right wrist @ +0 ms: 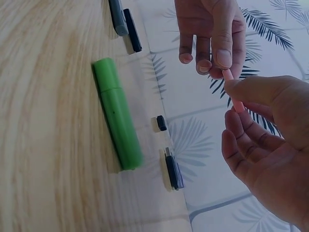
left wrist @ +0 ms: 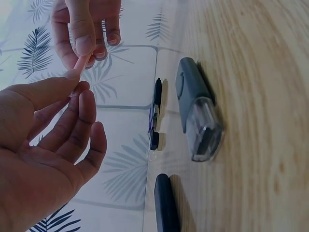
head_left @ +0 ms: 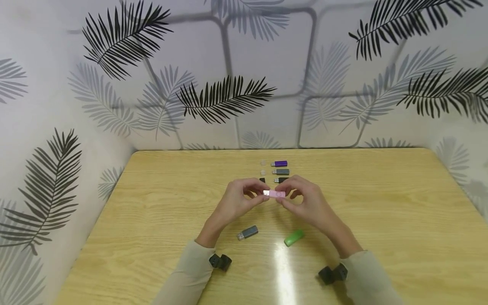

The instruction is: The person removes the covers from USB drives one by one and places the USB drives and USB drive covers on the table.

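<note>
Above the wooden table point(head_left: 160, 203), the left hand point(head_left: 236, 199) and the right hand point(head_left: 306, 199) both pinch one pink USB stick point(head_left: 277, 194); its silvery end, near the left fingertips, is seen only in the head view. Nearer to the person lie a green stick point(right wrist: 118, 116), whose seam the right wrist view shows, and a grey USB stick point(left wrist: 190, 92), whose transparent cap point(left wrist: 203, 133) is plain in the left wrist view. Both wrist views show also a dark stick point(left wrist: 165, 205), which I cannot find from the head. Beyond the hands, a purple USB stick point(head_left: 281, 163) lies beside small clear caps point(head_left: 263, 173).
</note>
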The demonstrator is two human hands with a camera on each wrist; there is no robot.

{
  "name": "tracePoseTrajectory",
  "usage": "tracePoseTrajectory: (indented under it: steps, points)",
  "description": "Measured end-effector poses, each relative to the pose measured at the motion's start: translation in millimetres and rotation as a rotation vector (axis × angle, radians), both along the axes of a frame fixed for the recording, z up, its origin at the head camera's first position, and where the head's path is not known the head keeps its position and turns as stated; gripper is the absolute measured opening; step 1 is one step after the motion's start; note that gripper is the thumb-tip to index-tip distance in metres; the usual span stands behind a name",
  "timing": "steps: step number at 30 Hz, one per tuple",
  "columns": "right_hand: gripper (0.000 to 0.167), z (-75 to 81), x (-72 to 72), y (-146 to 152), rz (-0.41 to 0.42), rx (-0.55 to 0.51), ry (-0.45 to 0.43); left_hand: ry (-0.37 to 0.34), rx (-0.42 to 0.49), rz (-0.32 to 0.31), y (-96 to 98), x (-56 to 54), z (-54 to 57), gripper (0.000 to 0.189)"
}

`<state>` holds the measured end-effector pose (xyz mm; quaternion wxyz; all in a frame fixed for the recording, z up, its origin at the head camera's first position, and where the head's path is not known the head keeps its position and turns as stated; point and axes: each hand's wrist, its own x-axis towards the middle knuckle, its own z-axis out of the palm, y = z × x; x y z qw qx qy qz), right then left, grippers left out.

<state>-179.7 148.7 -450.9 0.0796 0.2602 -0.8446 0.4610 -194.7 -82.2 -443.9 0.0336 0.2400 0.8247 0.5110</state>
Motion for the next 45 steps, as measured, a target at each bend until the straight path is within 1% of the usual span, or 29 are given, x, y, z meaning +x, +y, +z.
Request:
tracePoseTrajectory:
  steps: [7,14,18,28,37,45]
  points:
    - [0.022,5.5,0.5,1,-0.002,-0.005,0.014,0.021,0.046,-0.002,0.6,-0.2,0.4,0.014]
    - [0.023,11.9,3.3,3,0.018,-0.012,0.037,0.041,0.071,-0.037,0.9,1.3,2.1,0.015]
    - [0.023,13.8,3.0,4,0.024,-0.017,0.051,0.052,0.082,-0.043,1.0,1.5,3.4,0.015]
    - [0.022,14.6,3.7,6,0.047,-0.011,0.068,0.063,0.081,-0.062,0.0,3.2,4.4,0.014]
    - [0.023,19.0,4.8,8,0.066,0.0,0.098,0.069,0.072,-0.073,-0.8,3.9,9.1,0.015]
    - [0.024,21.3,5.5,7,0.08,-0.013,0.128,0.093,0.079,-0.08,-1.7,5.0,11.3,0.015]
